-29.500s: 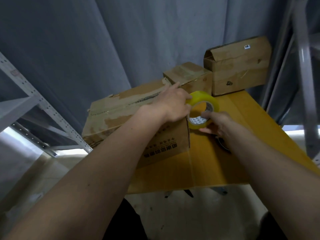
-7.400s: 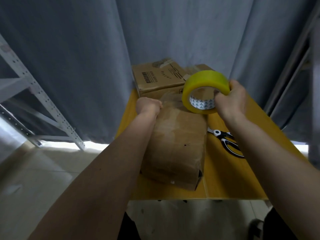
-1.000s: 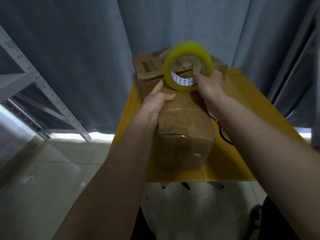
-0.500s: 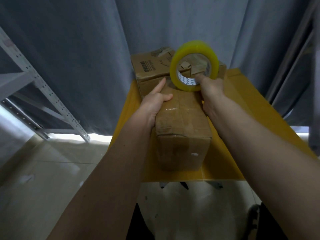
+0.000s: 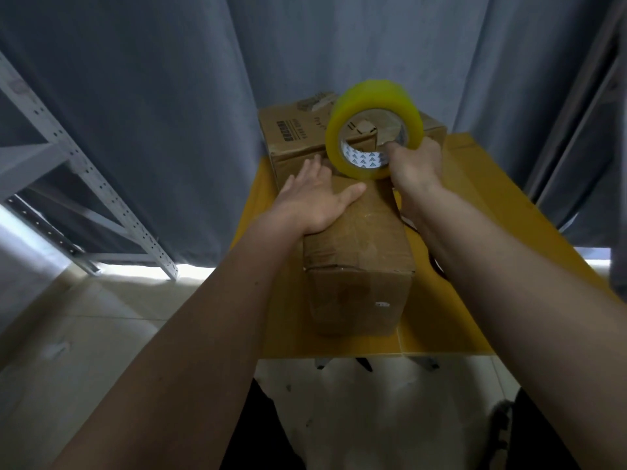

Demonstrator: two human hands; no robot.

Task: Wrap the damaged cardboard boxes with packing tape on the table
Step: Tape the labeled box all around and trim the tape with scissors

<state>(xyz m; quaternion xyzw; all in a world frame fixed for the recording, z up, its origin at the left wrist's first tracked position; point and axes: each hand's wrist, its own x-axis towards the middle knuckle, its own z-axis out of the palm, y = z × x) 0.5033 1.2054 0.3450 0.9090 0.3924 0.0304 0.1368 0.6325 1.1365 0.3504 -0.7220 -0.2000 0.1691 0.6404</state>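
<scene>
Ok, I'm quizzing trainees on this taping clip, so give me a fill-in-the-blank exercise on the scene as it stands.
1. The right hand grips a roll of tape coloured ____.
2. The left hand presses flat on the ____ face of the near cardboard box.
3. Both boxes sit on a ____ table.
4. Behind the table hangs a grey ____.

Missing words: yellow; top; yellow; curtain

— Can you make out any writing from here?

— Not really. The far cardboard box [image 5: 298, 137] has a dark printed block on its top, but the characters are too small and blurred to read.

— And the tape roll [image 5: 373, 130]?

— Its white inner core carries a repeating pattern of small dark triangle logos, no legible words. The near box [image 5: 359, 266] has a tiny white sticker on its front, unreadable.
</scene>
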